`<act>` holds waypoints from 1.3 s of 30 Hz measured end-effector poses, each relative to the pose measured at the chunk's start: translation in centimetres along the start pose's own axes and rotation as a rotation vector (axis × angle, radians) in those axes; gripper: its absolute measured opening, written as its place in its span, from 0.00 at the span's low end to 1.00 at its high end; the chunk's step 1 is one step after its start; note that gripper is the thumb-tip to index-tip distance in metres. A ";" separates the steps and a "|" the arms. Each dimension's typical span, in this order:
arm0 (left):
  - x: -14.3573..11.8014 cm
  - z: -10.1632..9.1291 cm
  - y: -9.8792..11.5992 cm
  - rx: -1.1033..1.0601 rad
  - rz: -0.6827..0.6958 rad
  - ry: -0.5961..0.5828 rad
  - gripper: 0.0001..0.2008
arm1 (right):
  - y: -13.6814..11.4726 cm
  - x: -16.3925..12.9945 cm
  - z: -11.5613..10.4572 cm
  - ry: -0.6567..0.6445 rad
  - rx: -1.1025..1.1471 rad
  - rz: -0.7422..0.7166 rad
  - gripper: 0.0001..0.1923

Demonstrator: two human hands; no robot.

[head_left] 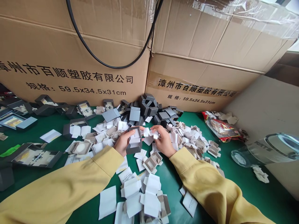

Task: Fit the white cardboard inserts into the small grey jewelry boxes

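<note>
My left hand is closed around a small dark grey box, which is tilted and has a white paper insert inside. Beside it, my right hand pinches a small folded white paper piece, just right of the box. Under and around both hands lie many folded white card inserts and printed cards. Behind the hands, a heap of dark grey boxes rests against the cartons.
Large cardboard cartons wall off the back, with a black cable hanging before them. Opened dark boxes lie on the left of the green table. At right are a red snack bag and a glass cup.
</note>
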State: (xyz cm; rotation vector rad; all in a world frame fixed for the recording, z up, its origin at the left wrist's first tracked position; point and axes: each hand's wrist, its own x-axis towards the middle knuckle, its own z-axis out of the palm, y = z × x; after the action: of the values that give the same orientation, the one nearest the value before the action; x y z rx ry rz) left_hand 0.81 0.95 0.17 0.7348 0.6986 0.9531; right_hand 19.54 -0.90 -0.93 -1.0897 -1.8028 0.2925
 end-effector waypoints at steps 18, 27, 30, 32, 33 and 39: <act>0.4 0.4 0.6 -0.278 0.023 0.191 0.11 | -0.3 -0.2 -0.2 -0.301 -0.016 -0.037 0.16; 0.3 0.6 1.0 -0.342 -0.008 0.193 0.11 | -0.1 -0.3 0.1 -0.252 -0.078 0.019 0.21; 0.3 0.6 1.0 -0.330 -0.002 0.183 0.11 | 0.0 -0.4 0.2 -0.250 -0.082 0.047 0.22; 0.3 0.7 1.0 -0.321 -0.010 0.171 0.11 | 0.1 -0.4 0.3 -0.248 -0.090 0.056 0.23; 0.3 0.7 1.1 -0.321 -0.018 0.165 0.11 | 0.1 -0.4 0.3 -0.245 -0.097 0.058 0.23; 0.2 0.7 1.0 -0.312 -0.063 0.137 0.11 | 0.2 -0.3 0.3 -0.157 -0.132 0.005 0.18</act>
State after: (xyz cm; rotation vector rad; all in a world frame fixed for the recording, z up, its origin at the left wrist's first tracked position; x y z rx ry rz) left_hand 0.97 1.39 1.33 0.3731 0.6688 1.0323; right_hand 19.42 -0.92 -1.35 -1.1905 -1.9818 0.2711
